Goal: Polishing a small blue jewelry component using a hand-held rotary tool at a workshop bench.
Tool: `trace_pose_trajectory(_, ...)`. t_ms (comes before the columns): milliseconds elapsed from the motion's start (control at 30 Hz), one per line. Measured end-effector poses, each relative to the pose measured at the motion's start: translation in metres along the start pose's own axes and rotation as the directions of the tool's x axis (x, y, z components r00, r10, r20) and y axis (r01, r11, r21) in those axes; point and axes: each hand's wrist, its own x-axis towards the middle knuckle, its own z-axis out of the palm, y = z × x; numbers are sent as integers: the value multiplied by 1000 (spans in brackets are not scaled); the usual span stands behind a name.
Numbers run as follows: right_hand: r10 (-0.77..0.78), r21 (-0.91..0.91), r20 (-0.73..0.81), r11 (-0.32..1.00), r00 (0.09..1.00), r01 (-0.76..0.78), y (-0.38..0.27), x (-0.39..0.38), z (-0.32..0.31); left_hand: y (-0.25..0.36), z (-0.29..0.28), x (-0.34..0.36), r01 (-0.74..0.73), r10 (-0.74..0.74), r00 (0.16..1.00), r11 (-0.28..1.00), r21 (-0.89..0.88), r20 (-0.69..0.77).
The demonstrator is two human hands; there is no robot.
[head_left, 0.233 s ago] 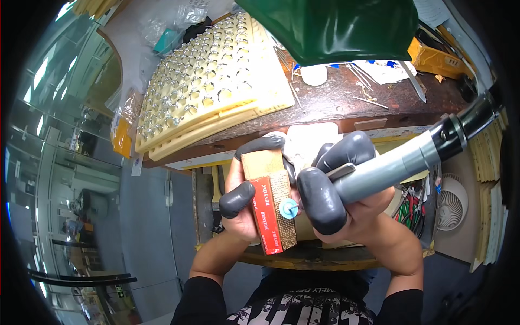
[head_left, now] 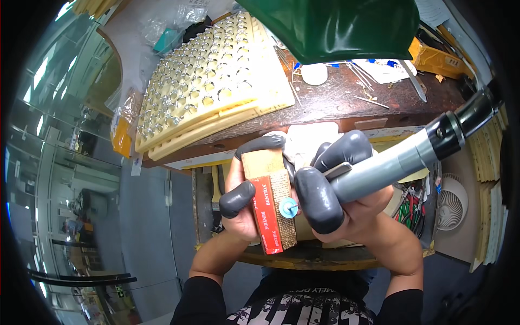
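Head view: wooden workbench point(head_left: 346, 103) as landmark; stacked cream trays point(head_left: 211, 86) rest on its left part. Just below its front edge, right hand point(head_left: 346, 200), fingers wrapped tight round grey rotary handpiece point(head_left: 390, 165). Left hand point(head_left: 244, 200) beside it clamps red-sided abrasive block point(head_left: 271, 203). Small blue disc tip point(head_left: 288, 207) touches block.

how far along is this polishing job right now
Done: cannot tell; racks of small pieces sit on the bench, finish unclear. In hand: left hand holds a red-edged block; right hand presses the grey rotary tool's blue wheel against it. Left: unclear.
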Motion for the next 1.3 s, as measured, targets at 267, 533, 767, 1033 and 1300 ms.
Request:
trace_pose_trajectory(267,7,6,-15,1000,1000,-7,0,-1,1,7,5,-3,27,-27,999,1000,-2,42)
trace_pose_trajectory(533,65,-11,3,998,998,-65,-3,1,-2,8,3,-3,39,-40,998,999,21,44)
trace_pose_trajectory(767,83,48,-42,996,996,-81,-1,-2,3,6,6,-3,43,-43,999,999,-10,-14)
trace_pose_trajectory(1033,26,-37,53,999,998,-24,-1,-3,-9,9,9,-2,-11,13,999,999,-33,52)
trace_pose_trajectory(1300,61,-39,62,998,996,-59,-2,-5,-6,4,1,-2,-31,38,994,997,-68,107)
